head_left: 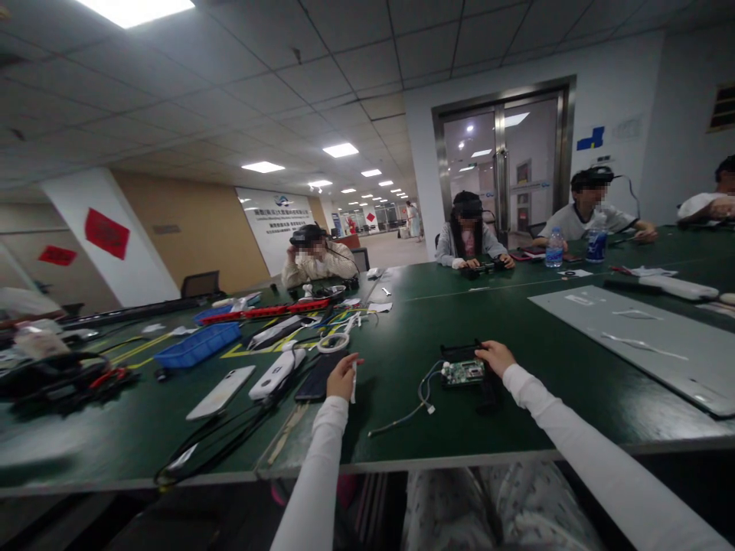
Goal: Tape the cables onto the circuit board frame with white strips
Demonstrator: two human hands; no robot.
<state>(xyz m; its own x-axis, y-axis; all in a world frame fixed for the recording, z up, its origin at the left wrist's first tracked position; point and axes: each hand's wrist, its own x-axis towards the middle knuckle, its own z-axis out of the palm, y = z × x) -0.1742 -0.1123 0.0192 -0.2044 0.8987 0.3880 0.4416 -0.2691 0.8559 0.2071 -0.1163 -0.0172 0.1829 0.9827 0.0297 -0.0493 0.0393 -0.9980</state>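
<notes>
My left hand (343, 376) is closed in a pinch on a thin white tool with a red tip (354, 379), held upright above the green table (402, 405), beside a black phone (318, 376). My right hand (495, 357) rests with curled fingers on the top right edge of a small green circuit board (464, 373) that lies on a black holder (476, 360). Thin white and blue wires (422, 398) trail from the board's left side toward the table's front edge. Both arms wear white sleeves.
A white phone (221, 392), a white handheld device (277, 373), a blue tray (198, 345) and cables lie to the left. A grey mat (648, 344) covers the right side. Three people sit across the table; water bottles (554, 249) stand near them.
</notes>
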